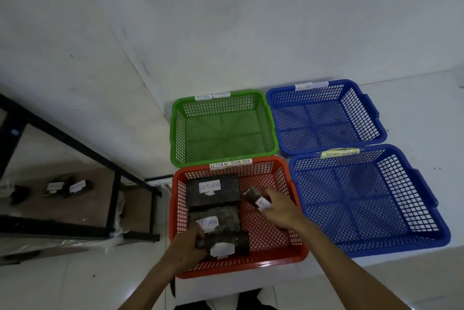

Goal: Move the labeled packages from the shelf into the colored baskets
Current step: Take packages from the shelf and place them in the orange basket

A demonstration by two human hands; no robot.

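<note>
The red basket (pixel 298 253) lies in front of me and holds two dark packages labelled RETURN, one at the back (pixel 213 190) and one in the middle (pixel 221 218). My left hand (pixel 187 247) grips a third dark package (pixel 233 242) with a white label at the basket's near side. My right hand (pixel 281 207) holds a small brown package (pixel 253 194) with a white label inside the basket's right half. The green basket (pixel 223 159) and two blue baskets, far (pixel 324 84) and near (pixel 391 250), hold nothing.
A black-framed shelf (pixel 75 139) stands at the left, with several more dark labelled packages (pixel 65 188) on its brown board. All baskets sit on a white surface against a white wall. Each basket carries a paper label on its far rim.
</note>
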